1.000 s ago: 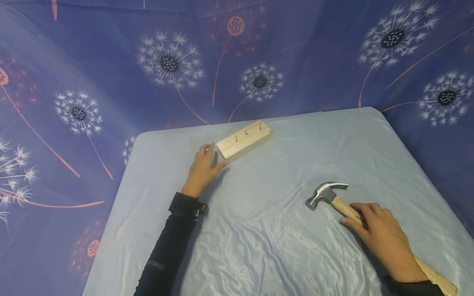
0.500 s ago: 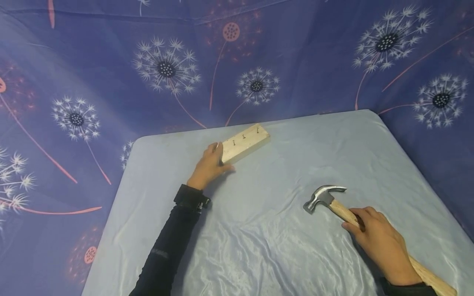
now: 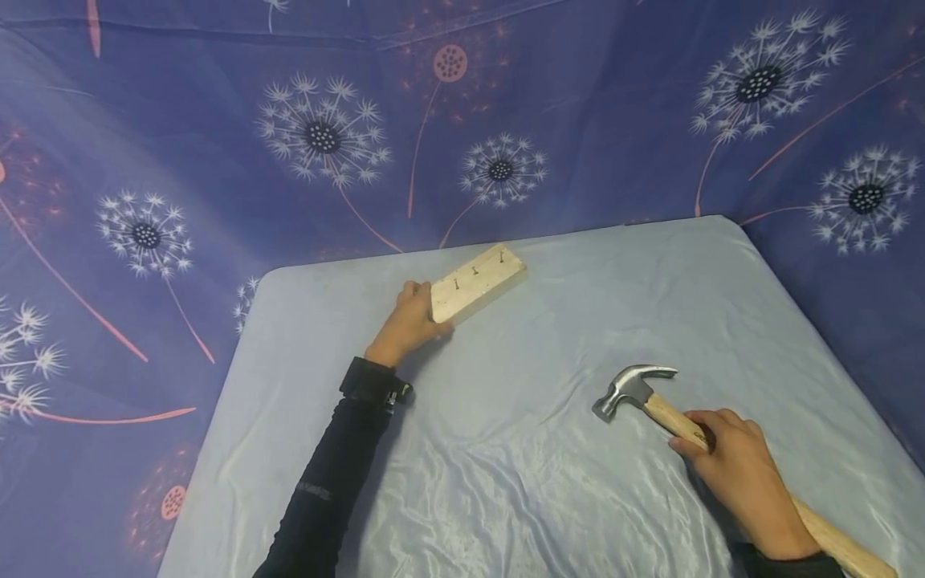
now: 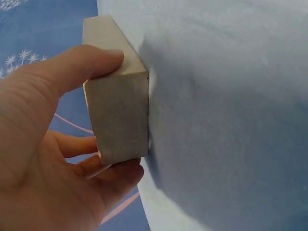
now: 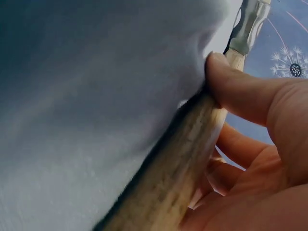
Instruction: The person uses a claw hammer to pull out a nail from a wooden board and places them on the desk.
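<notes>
A pale wooden block [image 3: 477,285] lies slantwise near the far edge of the table, with 3 nails [image 3: 474,270] standing up from its top. My left hand [image 3: 408,323] grips the block's near left end. In the left wrist view the thumb presses one side of the block [image 4: 118,115] and the fingers curl against the opposite side. On the right lies a claw hammer [image 3: 627,390] with a steel head and a wooden handle. My right hand [image 3: 744,478] pinches that handle between thumb and fingers, as the right wrist view shows with the handle [image 5: 168,168] running below the thumb.
A pale blue satin cloth [image 3: 520,449] covers the table, wrinkled towards the front. Behind and to both sides hangs a purple-blue curtain [image 3: 607,120] printed with dandelions. The table's far edge runs close behind the block.
My left hand has moved right onto the block's end and closed around it. The right hand keeps its hold on the hammer, which has hardly moved. The head view has shifted slightly.
</notes>
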Demonstrator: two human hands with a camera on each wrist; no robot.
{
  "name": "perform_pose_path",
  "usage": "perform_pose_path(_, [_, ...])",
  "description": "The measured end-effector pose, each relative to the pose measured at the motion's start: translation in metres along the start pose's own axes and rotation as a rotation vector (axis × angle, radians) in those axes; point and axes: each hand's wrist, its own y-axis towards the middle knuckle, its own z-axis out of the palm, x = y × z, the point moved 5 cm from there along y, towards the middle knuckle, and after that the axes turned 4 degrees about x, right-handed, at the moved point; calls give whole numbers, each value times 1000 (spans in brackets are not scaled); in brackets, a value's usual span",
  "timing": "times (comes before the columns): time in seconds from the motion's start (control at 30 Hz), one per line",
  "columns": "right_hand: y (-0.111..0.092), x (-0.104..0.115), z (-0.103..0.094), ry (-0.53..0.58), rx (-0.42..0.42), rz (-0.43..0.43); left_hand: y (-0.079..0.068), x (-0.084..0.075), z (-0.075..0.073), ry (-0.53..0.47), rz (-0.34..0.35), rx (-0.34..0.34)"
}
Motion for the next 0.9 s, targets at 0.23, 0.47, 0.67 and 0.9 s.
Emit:
perform_pose_path(0.23, [-3, -1, 3, 42, -36, -5, -3, 2, 6, 17, 45, 16])
perform_pose_path(0.47, [2, -1, 2, 53, -10, 13, -13, 0, -1, 13, 66, -53])
perform_pose_path(0.67, [6, -3, -2, 76, 34, 80, -30, -3, -2, 28, 44, -98])
perform_pose_path(0.9, [10, 5, -7, 85, -61, 56, -51, -11, 6, 20, 65, -151])
